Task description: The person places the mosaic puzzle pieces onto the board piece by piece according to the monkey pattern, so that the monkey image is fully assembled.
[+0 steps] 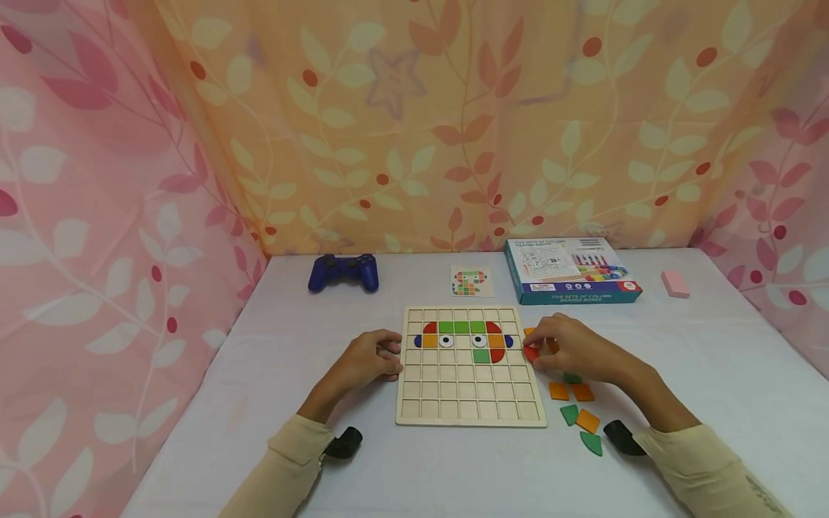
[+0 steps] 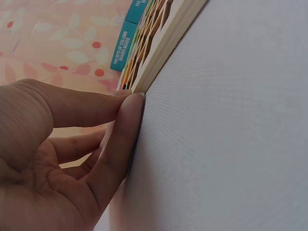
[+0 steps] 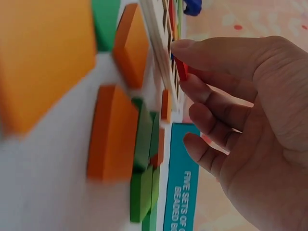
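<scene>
A wooden grid board (image 1: 469,411) lies flat on the table. Red, green, orange and blue pieces and two eye pieces are set in its upper rows. At its left edge, my left hand (image 1: 367,358) pinches the rim between thumb and finger, seen close in the left wrist view (image 2: 72,159). Over the board's right edge, my right hand (image 1: 579,350) holds a red piece (image 3: 181,70) between thumb and fingertips; the fingers partly hide its shape. Several loose orange pieces (image 1: 583,392) and green pieces (image 1: 591,443) lie below and beside that hand.
A pattern card (image 1: 471,281) lies behind the board. Further back are a blue game controller (image 1: 343,273) at left, a beaded-boxes carton (image 1: 573,271) at right, and a small pink block (image 1: 676,284) beyond it. Patterned cloth (image 1: 421,129) hangs behind the table.
</scene>
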The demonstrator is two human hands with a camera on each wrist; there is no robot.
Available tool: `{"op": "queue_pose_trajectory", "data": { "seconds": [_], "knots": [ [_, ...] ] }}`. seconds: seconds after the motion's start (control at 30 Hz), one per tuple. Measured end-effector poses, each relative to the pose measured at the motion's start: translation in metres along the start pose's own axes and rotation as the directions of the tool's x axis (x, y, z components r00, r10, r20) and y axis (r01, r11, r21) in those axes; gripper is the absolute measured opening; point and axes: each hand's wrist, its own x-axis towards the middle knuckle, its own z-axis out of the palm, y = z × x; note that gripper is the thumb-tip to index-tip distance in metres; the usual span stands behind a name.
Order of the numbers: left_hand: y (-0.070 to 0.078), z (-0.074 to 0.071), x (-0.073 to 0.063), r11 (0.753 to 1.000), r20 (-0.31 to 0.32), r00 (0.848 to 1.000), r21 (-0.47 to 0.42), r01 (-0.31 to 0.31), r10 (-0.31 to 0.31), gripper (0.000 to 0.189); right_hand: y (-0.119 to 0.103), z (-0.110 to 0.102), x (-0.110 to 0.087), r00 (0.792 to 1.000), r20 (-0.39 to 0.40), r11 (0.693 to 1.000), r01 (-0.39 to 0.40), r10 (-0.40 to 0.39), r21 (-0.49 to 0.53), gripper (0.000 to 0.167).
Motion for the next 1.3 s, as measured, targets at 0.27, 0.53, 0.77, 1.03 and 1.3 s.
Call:
{"op": "queue_pose_trajectory", "data": {
  "seconds": [0.27, 0.53, 0.77, 1.03, 1.3],
  "knots": [
    [0.000, -0.001, 0.000, 1.000, -0.001, 1.000, -0.001, 0.000, 0.000, 0.053, -0.014, 0.007, 0.019, 0.996, -0.013, 0.996, 0.084, -0.084, 0.013, 0.032],
    [0.000, -0.001, 0.000, 1.000, 0.003, 1.000, 0.015, 0.001, -0.001, 0.054, -0.032, 0.018, 0.040, 0.980, 0.003, 0.980, 0.200, -0.200, 0.008, 0.029],
    [-0.001, -0.001, 0.000, 1.000, -0.004, 1.000, 0.012, 0.007, -0.007, 0.053, -0.054, 0.031, 0.054, 0.969, 0.018, 0.969, 0.245, -0.245, 0.009, 0.026],
    [0.000, -0.001, 0.000, 1.000, 0.000, 1.000, 0.018, 0.007, -0.007, 0.052, -0.076, 0.044, 0.070, 0.971, 0.045, 0.972, 0.236, -0.236, 0.005, 0.028],
    [0.000, -0.001, 0.001, 1.000, 0.006, 1.000, 0.011, 0.011, -0.012, 0.052, -0.091, 0.054, 0.081, 0.965, 0.064, 0.967, 0.255, -0.255, 0.007, 0.028]
  ]
}}
